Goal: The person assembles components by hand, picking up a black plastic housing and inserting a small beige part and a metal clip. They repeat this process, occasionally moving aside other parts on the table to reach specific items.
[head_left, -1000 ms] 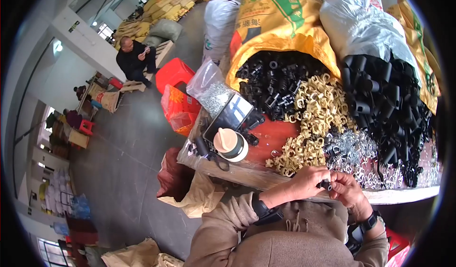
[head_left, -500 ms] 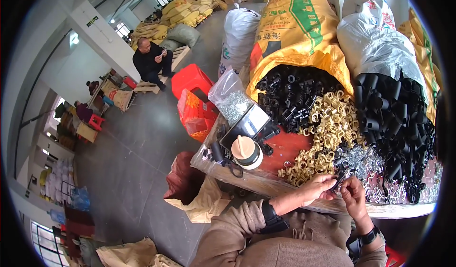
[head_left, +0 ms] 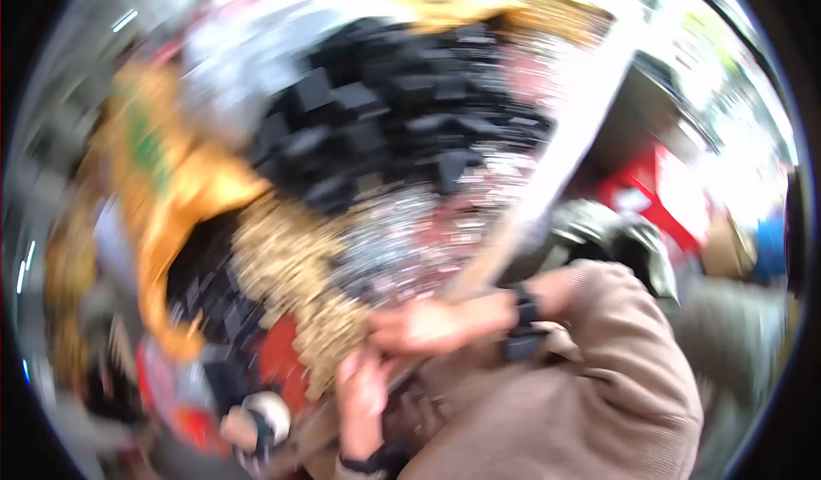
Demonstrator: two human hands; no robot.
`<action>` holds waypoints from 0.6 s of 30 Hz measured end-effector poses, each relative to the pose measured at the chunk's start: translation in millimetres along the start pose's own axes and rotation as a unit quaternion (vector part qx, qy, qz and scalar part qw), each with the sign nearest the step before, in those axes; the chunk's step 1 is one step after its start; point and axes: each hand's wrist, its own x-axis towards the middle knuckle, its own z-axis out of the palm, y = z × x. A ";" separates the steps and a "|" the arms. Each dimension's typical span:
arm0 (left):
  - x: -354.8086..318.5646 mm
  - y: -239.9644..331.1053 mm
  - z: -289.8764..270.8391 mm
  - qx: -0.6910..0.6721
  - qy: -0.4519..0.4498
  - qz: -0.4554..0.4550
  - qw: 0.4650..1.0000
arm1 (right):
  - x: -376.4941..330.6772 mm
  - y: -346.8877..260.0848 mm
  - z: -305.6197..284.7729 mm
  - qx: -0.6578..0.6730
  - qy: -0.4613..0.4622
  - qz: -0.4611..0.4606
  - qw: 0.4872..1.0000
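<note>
The picture is heavily smeared by motion. My right hand (head_left: 436, 322), with a dark band on its wrist, reaches in from the right over the pale table edge (head_left: 547, 172). Coming up from below, my left hand (head_left: 359, 394) meets its fingertips. Whether anything sits between the fingers is lost in the blur. Right next to the hands lies a heap of brass-coloured fittings (head_left: 291, 266). Beyond it are shiny silver parts (head_left: 410, 232) and a big pile of black tube pieces (head_left: 385, 112).
A yellow sack (head_left: 162, 181) lies open at the left. A white round roll (head_left: 265, 412) sits near a red surface (head_left: 278, 360) at the lower left. Red crates (head_left: 658, 198) and a dark bag (head_left: 607, 232) are below the table at the right.
The view has swung and tilted sharply, so the table now runs diagonally and everything is blurred. My hands stay together at the table edge by the brass fittings.
</note>
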 end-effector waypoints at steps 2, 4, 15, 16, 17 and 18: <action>-7.1 7.4 5.6 0.026 0.009 0.026 0.999 | 5.0 -0.8 3.8 -0.040 0.059 -0.066 0.995; 3.8 -1.2 20.2 0.033 -0.023 0.011 0.999 | -4.7 -3.7 -4.0 -0.060 0.089 -0.043 0.993; 7.4 -13.6 24.7 0.048 -0.045 -0.108 0.992 | -29.4 -2.9 -8.3 0.032 0.028 0.086 0.995; 8.7 -21.8 18.4 0.010 -0.055 -0.112 0.992 | -29.0 -0.6 -7.8 0.041 0.034 0.067 0.996; 14.3 -33.3 12.9 0.000 -0.076 -0.100 0.992 | -32.4 5.4 -5.9 0.060 0.043 0.056 0.996; 16.4 -35.5 18.3 -0.013 -0.071 -0.096 0.993 | -31.8 2.6 -10.7 0.071 0.055 0.060 0.994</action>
